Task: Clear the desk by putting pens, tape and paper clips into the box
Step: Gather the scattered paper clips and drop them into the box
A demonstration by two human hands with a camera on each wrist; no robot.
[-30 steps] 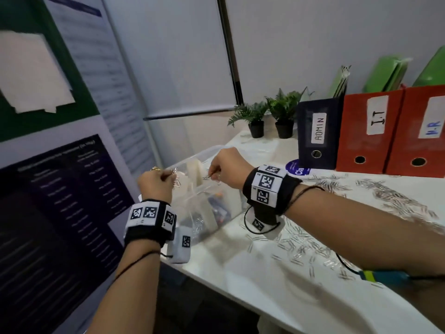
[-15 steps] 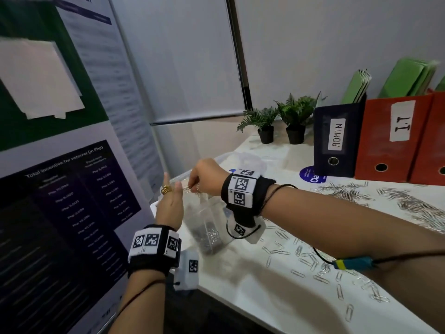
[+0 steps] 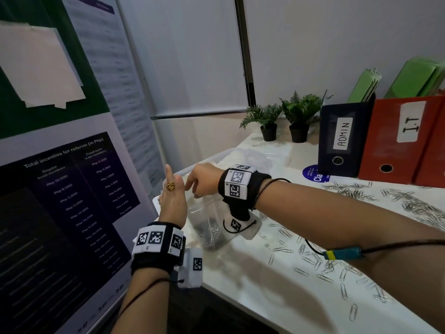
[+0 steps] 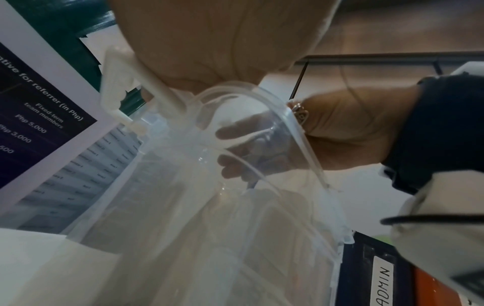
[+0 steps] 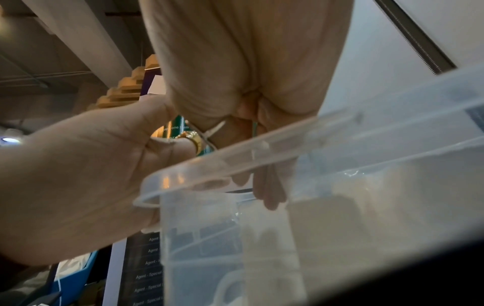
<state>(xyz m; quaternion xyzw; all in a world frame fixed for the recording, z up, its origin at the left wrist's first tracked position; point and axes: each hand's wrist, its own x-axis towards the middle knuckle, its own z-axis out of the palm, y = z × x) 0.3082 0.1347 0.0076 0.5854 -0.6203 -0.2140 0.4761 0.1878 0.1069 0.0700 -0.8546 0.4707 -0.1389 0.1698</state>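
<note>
A clear plastic box [image 3: 204, 218] stands at the left end of the white desk [image 3: 240, 285], with paper clips [image 3: 212, 235] heaped on its bottom. My left hand [image 3: 173, 191] stands upright against the box's left side with flat palm and straight fingers. My right hand [image 3: 192, 185] hangs over the box, fingers pointing down beside the left palm. In the left wrist view the right hand's fingers [image 4: 248, 145] show through the box wall [image 4: 296, 128], fairly straight. In the right wrist view its fingers [image 5: 269, 186] dip past the box rim [image 5: 261, 153]. Loose paper clips [image 3: 313, 259] lie scattered on the desk.
A bigger heap of paper clips [image 3: 414, 206] lies at the back right. Behind it stand a dark ADMIN binder [image 3: 344, 138] and a red binder [image 3: 404, 138], with two small potted plants [image 3: 268, 124] beside them. A poster board [image 3: 72, 189] stands left of the desk.
My left hand has gone from curled around paper clips to flat and upright beside the box. My right hand has moved left to the left palm, fingers now pointing down into the box.
</note>
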